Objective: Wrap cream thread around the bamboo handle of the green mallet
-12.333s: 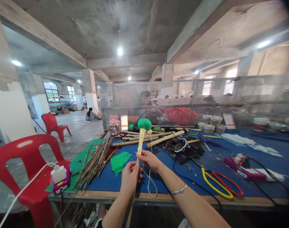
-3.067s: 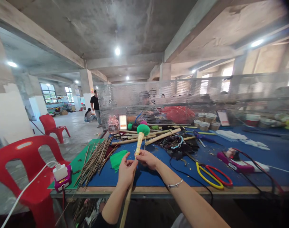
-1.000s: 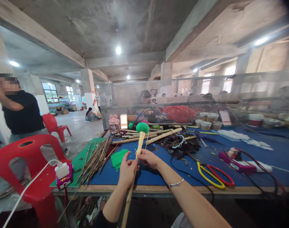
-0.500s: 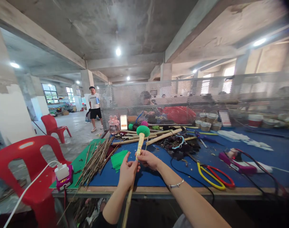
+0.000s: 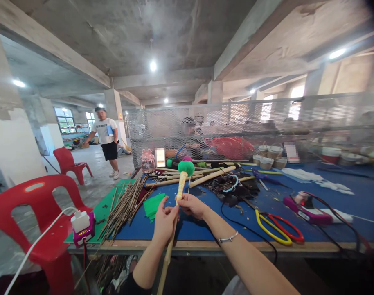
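Observation:
My left hand (image 5: 166, 221) is closed round a long bamboo stick (image 5: 167, 258) that slants up and away from me. At its upper end sits a round green fabric head (image 5: 186, 168), and a pale yellow wrapping (image 5: 181, 184) covers the stick below it. My right hand (image 5: 191, 205) pinches the lower part of this wrapping. A thin strand (image 5: 189, 184) runs from near the right fingers up toward the green head. Behind my left hand, a folded green cloth (image 5: 154, 207) lies on the blue tabletop (image 5: 202, 231).
Thin sticks (image 5: 125, 205) are piled at left. Yellow-and-red-handled scissors (image 5: 279, 229) and purple power strips (image 5: 308, 211) lie at right. Thicker poles (image 5: 213, 176) and dark scraps (image 5: 230, 188) lie farther back, before a mesh partition (image 5: 162, 123). A red chair (image 5: 42, 221) stands left; a person (image 5: 106, 135) walks beyond.
The person in the background has come nearer and moved left. My hands stay in nearly the same place on the stick; the green head has tilted slightly.

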Motion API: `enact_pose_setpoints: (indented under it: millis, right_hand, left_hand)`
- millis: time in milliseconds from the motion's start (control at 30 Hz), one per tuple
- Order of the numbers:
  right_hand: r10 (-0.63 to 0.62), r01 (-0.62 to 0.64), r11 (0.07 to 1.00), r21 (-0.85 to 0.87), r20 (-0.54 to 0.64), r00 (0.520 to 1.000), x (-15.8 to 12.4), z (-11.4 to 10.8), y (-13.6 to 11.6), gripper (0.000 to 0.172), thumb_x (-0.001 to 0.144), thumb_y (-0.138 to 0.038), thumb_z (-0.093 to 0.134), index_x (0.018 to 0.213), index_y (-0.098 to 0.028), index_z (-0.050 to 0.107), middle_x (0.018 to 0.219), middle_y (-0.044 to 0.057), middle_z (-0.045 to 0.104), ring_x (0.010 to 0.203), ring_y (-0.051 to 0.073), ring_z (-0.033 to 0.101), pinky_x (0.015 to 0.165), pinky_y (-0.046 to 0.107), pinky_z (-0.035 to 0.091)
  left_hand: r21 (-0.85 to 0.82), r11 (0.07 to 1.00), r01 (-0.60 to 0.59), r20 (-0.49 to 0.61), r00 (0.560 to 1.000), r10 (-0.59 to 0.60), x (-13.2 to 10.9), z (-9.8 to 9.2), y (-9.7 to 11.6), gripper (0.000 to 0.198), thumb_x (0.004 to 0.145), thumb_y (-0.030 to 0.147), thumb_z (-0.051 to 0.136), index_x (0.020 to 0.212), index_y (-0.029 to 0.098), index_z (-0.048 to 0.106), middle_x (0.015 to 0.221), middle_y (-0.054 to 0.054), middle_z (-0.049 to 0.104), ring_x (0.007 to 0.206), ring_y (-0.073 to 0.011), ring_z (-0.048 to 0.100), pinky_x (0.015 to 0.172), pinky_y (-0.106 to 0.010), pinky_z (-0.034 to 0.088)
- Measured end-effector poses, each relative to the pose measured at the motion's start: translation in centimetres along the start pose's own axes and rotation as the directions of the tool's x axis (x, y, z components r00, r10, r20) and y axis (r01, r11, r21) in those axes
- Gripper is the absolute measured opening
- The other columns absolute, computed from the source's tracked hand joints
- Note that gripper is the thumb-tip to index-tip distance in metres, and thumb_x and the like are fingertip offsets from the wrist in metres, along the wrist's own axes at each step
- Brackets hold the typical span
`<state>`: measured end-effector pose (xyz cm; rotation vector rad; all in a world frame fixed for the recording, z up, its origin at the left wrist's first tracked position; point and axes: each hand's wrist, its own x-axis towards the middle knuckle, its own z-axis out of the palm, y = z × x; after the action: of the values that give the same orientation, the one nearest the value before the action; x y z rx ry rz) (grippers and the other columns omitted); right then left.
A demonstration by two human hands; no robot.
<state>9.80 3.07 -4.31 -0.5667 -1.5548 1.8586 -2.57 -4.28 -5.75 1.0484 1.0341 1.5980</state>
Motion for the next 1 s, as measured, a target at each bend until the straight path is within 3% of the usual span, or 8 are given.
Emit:
enact_pose_setpoints:
  millis: [133, 267, 367, 533, 733, 1000]
  right_hand:
    - [0.008, -0.009, 0.999, -0.034, -0.029, 1.0, -0.1, 0.0, 0.0, 0.039, 0.061, -0.037, 0.071, 0.077, -0.017, 0.042, 0.046, -0.011, 0.039, 0.032, 0.0, 0.018, 0.034, 0.018, 0.005]
    - [-0.006, 0.0, 0.996, -0.087, -0.069, 0.998, 0.1, -0.1, 0.2, 0.04, 0.06, -0.038, 0.071, 0.075, -0.017, 0.04, 0.047, -0.01, 0.043, 0.031, 0.0, 0.02, 0.033, 0.018, 0.006]
    - [-0.008, 0.006, 0.999, -0.053, -0.045, 0.999, 0.2, -0.1, 0.2, 0.04, 0.06, -0.037, 0.072, 0.077, -0.017, 0.04, 0.047, -0.011, 0.042, 0.031, 0.0, 0.019, 0.033, 0.018, 0.007]
    - [0.004, -0.004, 1.0, -0.026, 0.009, 1.0, 0.0, 0.1, 0.0, 0.039, 0.062, -0.039, 0.07, 0.079, -0.016, 0.043, 0.044, -0.011, 0.038, 0.033, 0.001, 0.019, 0.034, 0.017, 0.007]
    - [-0.01, 0.007, 0.992, -0.128, -0.023, 1.0, 0.0, -0.1, 0.2, 0.038, 0.064, -0.04, 0.068, 0.078, -0.016, 0.043, 0.047, -0.008, 0.047, 0.031, 0.001, 0.021, 0.032, 0.017, 0.008]
    - [-0.004, 0.001, 0.987, -0.164, -0.019, 1.0, 0.1, -0.2, 0.3, 0.037, 0.065, -0.042, 0.067, 0.079, -0.014, 0.047, 0.046, -0.009, 0.044, 0.03, 0.0, 0.02, 0.03, 0.018, 0.008]
  left_hand:
    - [-0.004, 0.999, 0.04, 0.048, 0.998, -0.04, 0.1, 0.1, 0.0, 0.078, 0.062, 0.044, 0.067, 0.124, 0.01, 0.035, 0.055, 0.004, 0.055, 0.048, -0.01, 0.052, 0.047, -0.021, 0.039]
    - [0.067, 0.997, -0.03, 0.005, 1.0, 0.03, 0.4, 0.2, -0.6, 0.078, 0.056, 0.033, 0.074, 0.122, 0.01, 0.038, 0.058, 0.004, 0.055, 0.048, -0.0076, 0.05, 0.047, -0.019, 0.037]
    - [0.051, 0.997, -0.051, -0.012, 0.999, 0.052, 0.3, 0.2, -0.5, 0.082, 0.057, 0.029, 0.073, 0.126, 0.011, 0.033, 0.06, 0.004, 0.056, 0.05, -0.0074, 0.051, 0.05, -0.019, 0.039]
    - [-0.027, 0.999, 0.032, 0.026, 0.999, -0.032, -0.3, 0.3, 0.5, 0.081, 0.066, 0.035, 0.066, 0.131, 0.011, 0.024, 0.062, 0.001, 0.06, 0.05, -0.0102, 0.055, 0.05, -0.022, 0.043]
    - [0.081, 0.996, 0.037, 0.05, 0.998, -0.041, -0.2, 0.5, 0.3, 0.05, 0.067, 0.039, 0.063, 0.105, 0.01, 0.047, 0.061, -0.001, 0.061, 0.045, -0.0089, 0.053, 0.045, -0.02, 0.04]
    - [0.112, 0.994, -0.02, 0.064, 0.998, 0.013, 0.0, 0.1, -0.5, 0.038, 0.068, 0.039, 0.062, 0.096, 0.014, 0.052, 0.063, -0.001, 0.061, 0.048, -0.0096, 0.053, 0.045, -0.019, 0.039]
